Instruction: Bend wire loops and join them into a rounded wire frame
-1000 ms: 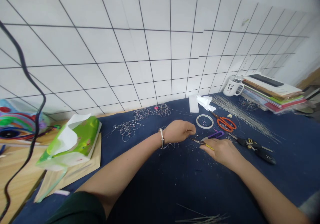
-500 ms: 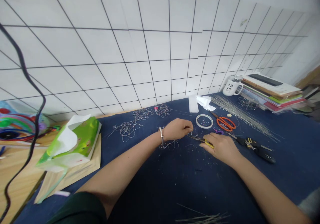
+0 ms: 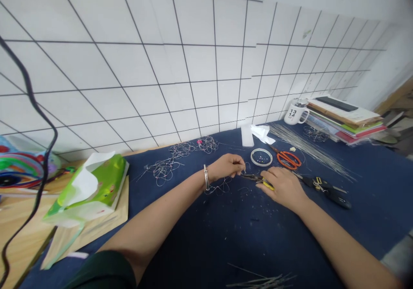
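The left hand (image 3: 227,166) has its fingers pinched together, and between the fingertips it seems to hold a short piece of thin wire (image 3: 244,169), which is too small to see well. The right hand (image 3: 284,186) is wrapped around the yellow handles of a pair of pliers (image 3: 259,179), and their dark metal nose points toward the left fingertips. I cannot tell if this nose touches the wire. A silver bracelet (image 3: 206,178) is around the left wrist, and just beside it some wire loops (image 3: 222,187) lie on the dark blue cloth (image 3: 206,237). To the left of the left hand and a little beyond it, tangled wires (image 3: 163,170) are spread; farther to the left lies a green tissue pack (image 3: 111,181). Beyond the gap between the two hands there is a round dish (image 3: 261,165) with small beads in it. Beyond the right hand lie orange scissors (image 3: 289,161) and, behind them, a bundle of straight wires (image 3: 309,148). To the right of the right hand is a black tool (image 3: 331,192). A white mug (image 3: 294,113) stands well beyond this hand, near a stack of papers (image 3: 346,121). Closer to the person than both hands, more straight wires (image 3: 266,282) lie at the lower edge.
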Available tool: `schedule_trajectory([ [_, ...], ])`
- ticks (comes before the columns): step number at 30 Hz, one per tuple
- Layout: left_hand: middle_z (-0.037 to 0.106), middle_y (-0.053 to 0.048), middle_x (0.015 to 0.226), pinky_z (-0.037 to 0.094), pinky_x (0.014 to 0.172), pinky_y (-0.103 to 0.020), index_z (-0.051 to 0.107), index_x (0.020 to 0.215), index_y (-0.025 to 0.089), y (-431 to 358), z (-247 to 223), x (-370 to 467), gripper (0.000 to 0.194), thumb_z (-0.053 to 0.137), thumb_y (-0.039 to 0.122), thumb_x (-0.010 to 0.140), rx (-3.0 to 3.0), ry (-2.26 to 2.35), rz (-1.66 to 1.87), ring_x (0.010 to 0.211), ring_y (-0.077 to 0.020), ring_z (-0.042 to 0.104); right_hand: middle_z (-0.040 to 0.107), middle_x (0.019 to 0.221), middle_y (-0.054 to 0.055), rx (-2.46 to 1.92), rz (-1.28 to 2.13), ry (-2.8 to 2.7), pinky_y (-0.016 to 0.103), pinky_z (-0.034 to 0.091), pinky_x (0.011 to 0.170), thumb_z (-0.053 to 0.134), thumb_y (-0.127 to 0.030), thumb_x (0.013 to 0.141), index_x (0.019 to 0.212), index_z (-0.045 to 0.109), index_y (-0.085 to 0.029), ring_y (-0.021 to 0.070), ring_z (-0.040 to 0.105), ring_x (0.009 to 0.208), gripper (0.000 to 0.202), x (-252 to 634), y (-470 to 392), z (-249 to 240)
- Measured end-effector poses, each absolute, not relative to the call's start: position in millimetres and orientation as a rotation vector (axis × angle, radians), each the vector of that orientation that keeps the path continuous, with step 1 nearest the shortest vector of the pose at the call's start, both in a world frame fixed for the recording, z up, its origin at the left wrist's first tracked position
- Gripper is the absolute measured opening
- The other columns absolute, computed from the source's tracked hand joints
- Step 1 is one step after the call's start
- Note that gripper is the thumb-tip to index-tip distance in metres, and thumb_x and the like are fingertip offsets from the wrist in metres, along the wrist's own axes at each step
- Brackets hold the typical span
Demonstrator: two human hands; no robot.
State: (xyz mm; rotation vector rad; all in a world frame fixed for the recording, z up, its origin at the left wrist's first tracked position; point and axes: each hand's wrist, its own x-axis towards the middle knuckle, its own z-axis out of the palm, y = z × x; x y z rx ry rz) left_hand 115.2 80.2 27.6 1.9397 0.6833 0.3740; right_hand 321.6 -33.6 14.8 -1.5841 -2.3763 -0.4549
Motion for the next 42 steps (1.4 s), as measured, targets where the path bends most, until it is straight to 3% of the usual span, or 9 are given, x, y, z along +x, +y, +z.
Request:
schedule_trajectory([
  [13, 0.058, 0.001, 0.063, 0.042, 0.054, -0.020, 0.063, 0.078, 0.016, 97, 12, 113, 0.022, 0.050, 0.032, 0.074, 2.066, 0.936, 0.505, 0.054, -0.0089, 0.051, 0.062, 0.088, 0.006, -1.688, -0.444, -2.029, 0.029, 0.041, 0.071, 0.047, -0.048, 0.081, 0.096, 0.059, -0.021, 0.0190, 0.057, 0.081, 0.033, 351, -27, 17],
  [22, 0.061, 0.001, 0.073, 0.044, 0.056, -0.020, 0.061, 0.088, 0.017, 87, -10, 133, 0.017, 0.051, 0.025, 0.076, 2.119, 0.897, 0.497, 0.053, -0.0079, 0.052, 0.062, 0.089, 0.004, -1.698, -0.318, -1.941, 0.028, 0.042, 0.068, 0.046, -0.049, 0.080, 0.096, 0.059, -0.023, 0.0173, 0.058, 0.080, 0.033, 360, -26, 19],
  [27, 0.062, -0.002, 0.088, 0.043, 0.074, -0.023, 0.062, 0.088, 0.019, 80, -1, 133, 0.015, 0.054, 0.023, 0.076, 2.407, 0.937, 0.631, 0.076, -0.0125, 0.055, 0.062, 0.090, 0.003, -1.734, -0.285, -1.968, 0.028, 0.041, 0.068, 0.045, -0.051, 0.080, 0.098, 0.058, -0.023, 0.0173, 0.057, 0.081, 0.035, 360, -27, 18],
  [34, 0.061, 0.000, 0.087, 0.041, 0.070, -0.021, 0.061, 0.088, 0.022, 62, 14, 127, 0.015, 0.054, 0.028, 0.077, 2.639, 0.612, 0.103, 0.078, -0.0137, 0.056, 0.061, 0.089, 0.004, -1.779, -0.226, -2.024, 0.027, 0.040, 0.066, 0.044, -0.054, 0.079, 0.096, 0.059, -0.023, 0.0184, 0.057, 0.081, 0.038, 365, -26, 18],
  [42, 0.059, 0.000, 0.087, 0.040, 0.065, -0.022, 0.056, 0.089, 0.023, 49, 10, 131, 0.013, 0.053, 0.023, 0.077, 2.772, 0.674, 0.002, 0.077, -0.0151, 0.057, 0.060, 0.088, 0.004, -1.779, -0.133, -2.174, 0.027, 0.038, 0.066, 0.043, -0.054, 0.080, 0.097, 0.058, -0.024, 0.0178, 0.056, 0.080, 0.037, 360, -32, 26],
])
